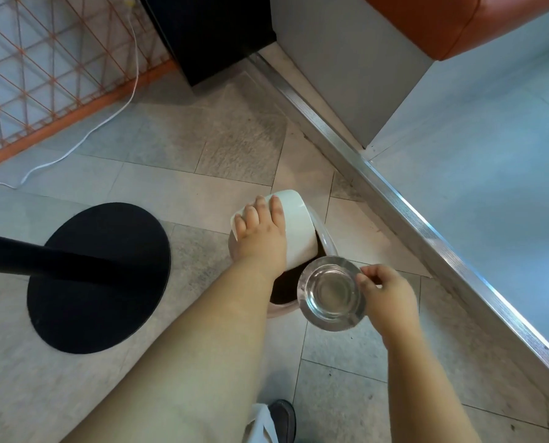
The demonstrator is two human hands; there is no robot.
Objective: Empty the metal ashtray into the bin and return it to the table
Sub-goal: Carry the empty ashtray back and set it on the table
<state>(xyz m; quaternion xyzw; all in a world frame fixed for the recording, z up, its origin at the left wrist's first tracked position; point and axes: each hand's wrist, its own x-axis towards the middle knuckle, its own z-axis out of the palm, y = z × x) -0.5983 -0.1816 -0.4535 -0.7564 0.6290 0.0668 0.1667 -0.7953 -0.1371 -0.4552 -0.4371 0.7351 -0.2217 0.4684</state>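
Metal ashtray (332,293) held level over the bin (326,241), bowl facing up, at the 5 o'clock edge of the bin's dark opening; round, shiny, nothing visible inside. Pinched at its 3 o'clock rim by the right hand (386,297), fingers (369,272) curled and closed on the edge. White swing lid (294,230) of the bin tilted up and pressed back by the left hand (260,233), fingers (278,207) together and laid flat across the lid's top. Bin standing on the tiled floor (183,187), just beside a metal floor strip (394,193) running from 12 o'clock down toward 4 o'clock. Round black pedestal base (97,278) with its dark post at 9 o'clock from the bin, well apart from it. White cable (84,139) trailing across the floor at 10 o'clock, beside an orange wire-mesh panel (43,75). Orange cushioned seat (458,24) at 1 o'clock. Dark shoe (284,420) at 6 o'clock, near the bottom edge.
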